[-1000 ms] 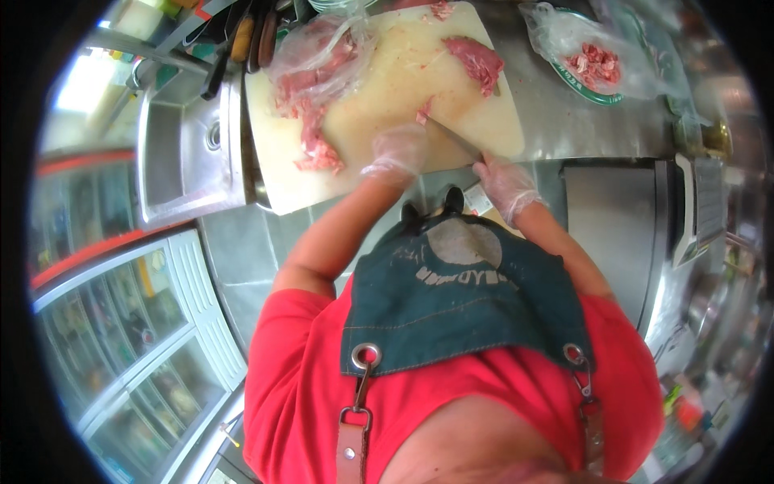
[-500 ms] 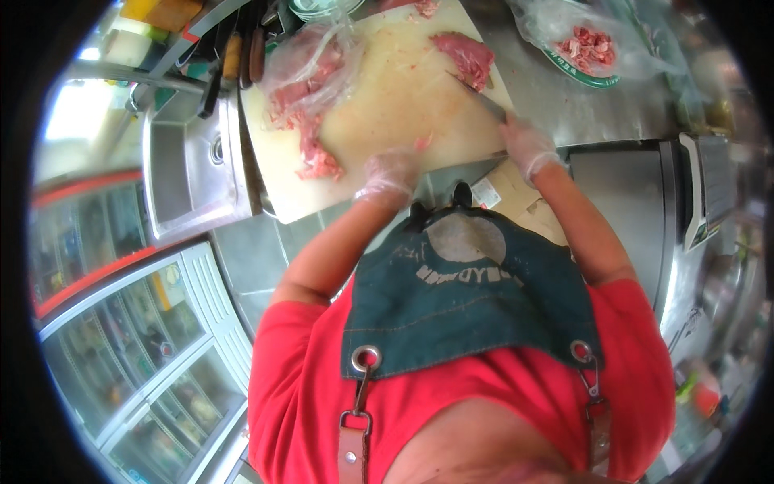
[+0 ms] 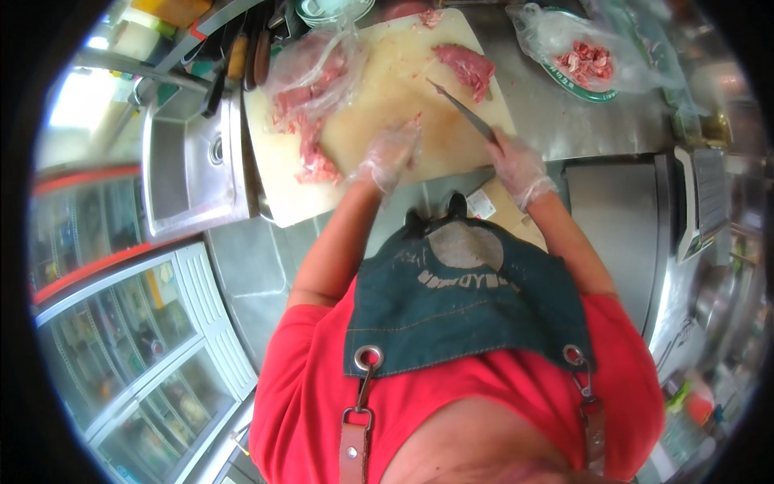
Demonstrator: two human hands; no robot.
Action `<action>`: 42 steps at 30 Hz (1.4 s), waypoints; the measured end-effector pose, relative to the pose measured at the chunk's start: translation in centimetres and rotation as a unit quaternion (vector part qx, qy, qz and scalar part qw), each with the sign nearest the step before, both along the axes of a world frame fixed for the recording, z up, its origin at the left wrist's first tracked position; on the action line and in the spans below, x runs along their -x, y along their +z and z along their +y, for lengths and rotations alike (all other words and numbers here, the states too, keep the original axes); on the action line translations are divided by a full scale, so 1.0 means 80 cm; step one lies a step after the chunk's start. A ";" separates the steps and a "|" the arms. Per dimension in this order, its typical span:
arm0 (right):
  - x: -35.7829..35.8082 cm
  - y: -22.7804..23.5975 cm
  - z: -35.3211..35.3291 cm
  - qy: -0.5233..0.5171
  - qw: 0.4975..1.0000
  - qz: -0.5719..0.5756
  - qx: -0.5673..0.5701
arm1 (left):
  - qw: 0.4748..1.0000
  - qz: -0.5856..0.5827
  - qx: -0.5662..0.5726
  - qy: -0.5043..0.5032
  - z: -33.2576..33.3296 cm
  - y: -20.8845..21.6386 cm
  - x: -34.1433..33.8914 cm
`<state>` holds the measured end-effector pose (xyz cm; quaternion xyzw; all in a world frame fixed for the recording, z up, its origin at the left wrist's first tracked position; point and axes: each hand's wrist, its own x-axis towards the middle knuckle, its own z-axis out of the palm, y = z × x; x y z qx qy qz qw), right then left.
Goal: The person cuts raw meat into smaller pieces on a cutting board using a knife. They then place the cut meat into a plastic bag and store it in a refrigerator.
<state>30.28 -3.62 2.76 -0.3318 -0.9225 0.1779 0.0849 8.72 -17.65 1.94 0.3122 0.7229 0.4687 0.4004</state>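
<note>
A clear plastic glove covers each of my hands. My right hand (image 3: pixel 514 164) is closed round the handle of a knife (image 3: pixel 465 111), whose blade slants up and left over the cutting board (image 3: pixel 387 73). Over the board's near edge, my left hand (image 3: pixel 390 153) is closed, and a small scrap of meat (image 3: pixel 418 118) shows at its fingertips. A lean red piece of meat (image 3: pixel 468 69) lies near the board's right edge, beyond the knife tip. Over on the left, a large cut of raw meat (image 3: pixel 313 145) sits partly inside a clear plastic bag (image 3: pixel 330 56).
A green-rimmed plate (image 3: pixel 592 94) with a plastic bag and cut meat (image 3: pixel 586 61) stands on the steel counter (image 3: pixel 564 129) at right. Several knives with dark and wooden handles (image 3: pixel 237 56) are at the upper left, above a steel sink (image 3: pixel 181 185). Stacked bowls (image 3: pixel 330 11) stand behind the board.
My right hand has moved left, bringing the knife away from the lean piece toward the board's middle. My left hand has risen slightly, with the meat scrap now at its fingertips.
</note>
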 end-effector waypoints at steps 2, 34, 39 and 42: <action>0.010 0.011 0.013 -0.014 0.995 -0.001 0.095 | 0.998 0.016 0.056 -0.024 0.000 -0.008 0.001; 0.019 0.000 0.193 -0.046 0.996 -0.047 0.068 | 0.945 -0.320 -0.057 0.028 -0.010 -0.046 0.014; -0.005 0.007 0.099 0.041 0.980 0.033 0.192 | 0.940 -0.313 -0.130 0.031 -0.007 -0.009 0.013; 0.002 0.012 0.047 0.033 0.974 0.030 0.223 | 0.950 -0.303 -0.064 0.050 0.004 0.011 0.015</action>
